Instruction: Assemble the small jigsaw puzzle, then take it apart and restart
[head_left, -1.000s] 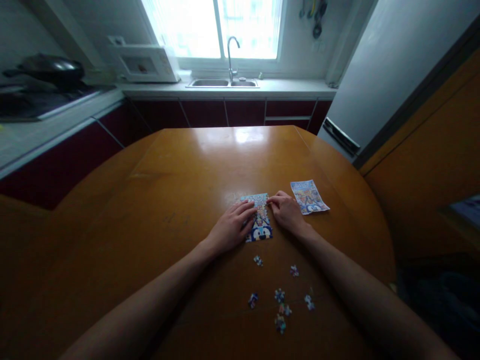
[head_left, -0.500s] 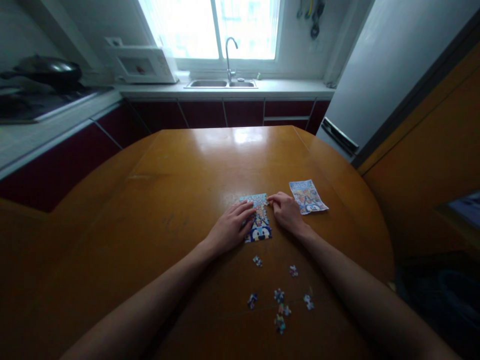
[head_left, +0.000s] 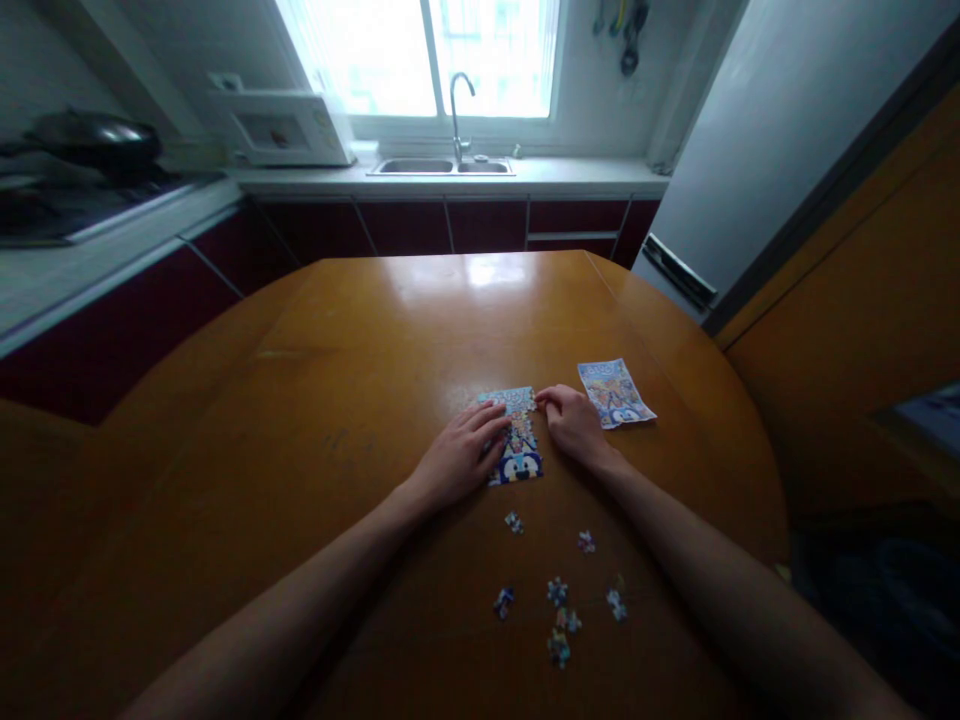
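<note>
A partly assembled jigsaw puzzle (head_left: 523, 437) lies on the wooden table, with a blue cartoon dog's face along its near edge. My left hand (head_left: 466, 450) rests flat over its left side, fingers stretched out and covering part of the picture. At the upper right edge, my right hand (head_left: 571, 420) has its fingers curled in, thumb and index finger pinched on a small puzzle piece (head_left: 535, 402) that is mostly hidden by the fingertips. Several loose puzzle pieces (head_left: 557, 591) lie scattered nearer to me, between my forearms.
A creased picture sheet (head_left: 616, 393) showing the puzzle's image lies just right of my right hand. The round-ended wooden table (head_left: 360, 340) spreads toward a counter with a sink (head_left: 416, 167). A fridge (head_left: 757, 150) stands at the right, a wok (head_left: 97, 138) at the left.
Both hands stay almost where they were, at the puzzle. The view shifts very slightly; the loose pieces and the sheet have not moved on the table.
</note>
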